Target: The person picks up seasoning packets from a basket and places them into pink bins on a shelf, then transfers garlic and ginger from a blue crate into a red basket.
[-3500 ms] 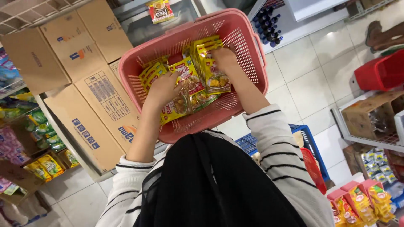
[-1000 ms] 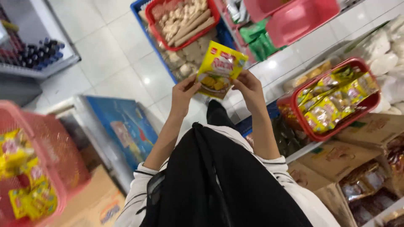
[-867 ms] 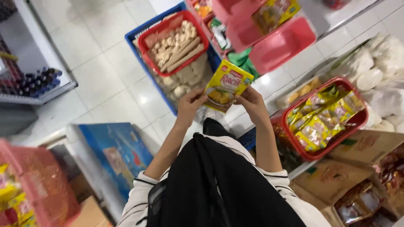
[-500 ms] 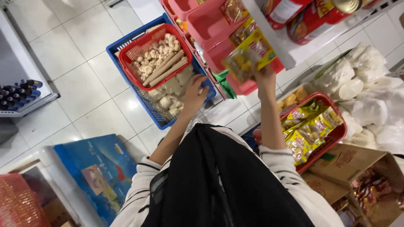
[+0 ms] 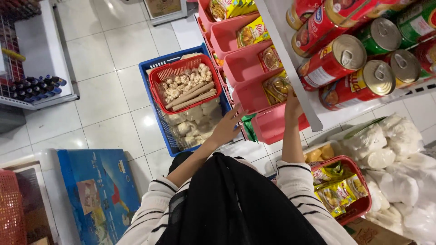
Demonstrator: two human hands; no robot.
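The person's right hand (image 5: pixel 293 102) is raised at about one o'clock from the body, its fingers pressed onto a yellow snack packet (image 5: pixel 278 87) that sits in the third pink bin (image 5: pixel 247 93) of a stepped rack. Half a second ago that packet was held up in the air above the rack, and a second ago both hands gripped it in front of the chest — now it lies mostly inside the bin, tilted, with the fingertips on its lower edge. Whether the fingers are clamped on it or only pushing it in cannot be told, since the shelf edge (image 5: pixel 286 59) crosses in front of them.

The left hand (image 5: pixel 227 127) has let go and hangs at twelve o'clock with its fingers spread apart, holding nothing, just beside the corner of a blue crate (image 5: pixel 156 93). Inside that crate sits a red basket (image 5: pixel 165 77) of garlic bulbs and pale sticks, over bagged pale goods.

So the packet has passed from two hands to one and from the air to the rack, which reads as the placing being nearly done.

Other pink bins above, at twelve to one o'clock, hold like packets (image 5: pixel 252 34). At two o'clock lie red and green tins (image 5: pixel 336 56) on their sides. At four o'clock a second red basket (image 5: pixel 359 206) holds more yellow packets, near white bags (image 5: pixel 386 149).
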